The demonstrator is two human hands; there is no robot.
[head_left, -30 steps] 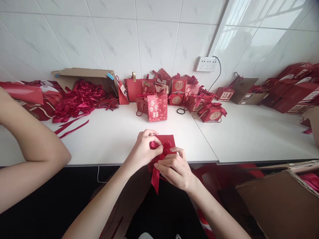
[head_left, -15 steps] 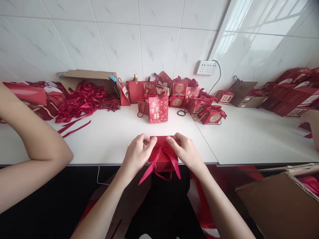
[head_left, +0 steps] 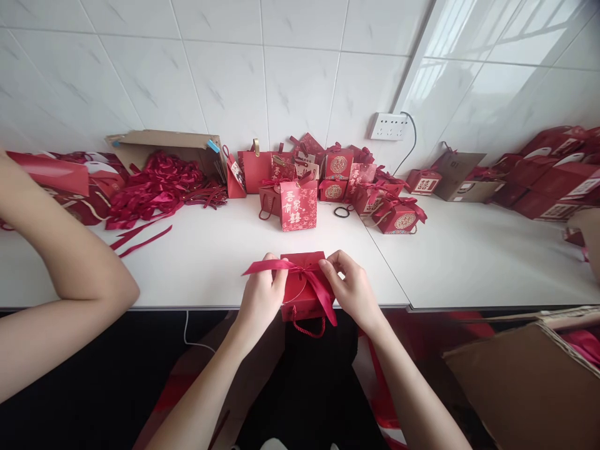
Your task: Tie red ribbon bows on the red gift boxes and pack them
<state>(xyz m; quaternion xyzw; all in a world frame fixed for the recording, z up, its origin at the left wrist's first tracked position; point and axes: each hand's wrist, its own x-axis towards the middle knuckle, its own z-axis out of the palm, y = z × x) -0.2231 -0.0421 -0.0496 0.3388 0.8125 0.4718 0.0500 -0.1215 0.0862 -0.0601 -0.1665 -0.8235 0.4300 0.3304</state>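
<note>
A small red gift box (head_left: 300, 294) with a cord handle hanging below sits at the near edge of the white table (head_left: 210, 262). A red satin ribbon (head_left: 312, 278) is tied across its top. My left hand (head_left: 259, 299) is closed on the ribbon's left end, which is stretched out to the left. My right hand (head_left: 354, 289) pinches the ribbon at the box's right side, and the other tail drops over the front.
Another person's bare arm (head_left: 60, 275) rests across the table at the left. Finished red boxes (head_left: 328, 187) crowd the back wall. A heap of loose red ribbons (head_left: 154, 187) spills from a cardboard box (head_left: 159, 144). A brown carton (head_left: 529, 381) stands at lower right.
The hands went from knotting the ribbon close together to pulling its ends apart. The left tail has swung from hanging down to stretching out leftward. The box has settled flatter on the table edge.
</note>
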